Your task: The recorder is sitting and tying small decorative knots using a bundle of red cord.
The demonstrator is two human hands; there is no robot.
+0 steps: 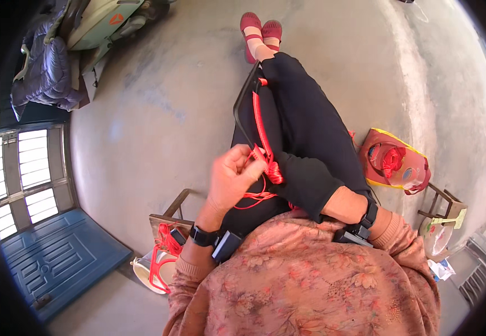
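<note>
I sit with crossed legs in black trousers and red shoes (260, 31). A black metal frame (243, 101) leans on my lap, and a red cord (261, 126) runs along it to a knotted bundle near my knee. My left hand (232, 176) is curled with its fingers pinching the red cord just left of that bundle; loose red loops hang below it. My right hand (348, 203) reaches in behind the black-clad knee. Only its wrist and back show, and its fingers are hidden.
A red bag (394, 165) holding a spool of red cord sits on the concrete floor to my right. A white bucket (145, 274) with red cord stands by a wooden stool (167, 221) at my left. A blue door panel (58, 252) and a purple jacket (47, 70) lie further left.
</note>
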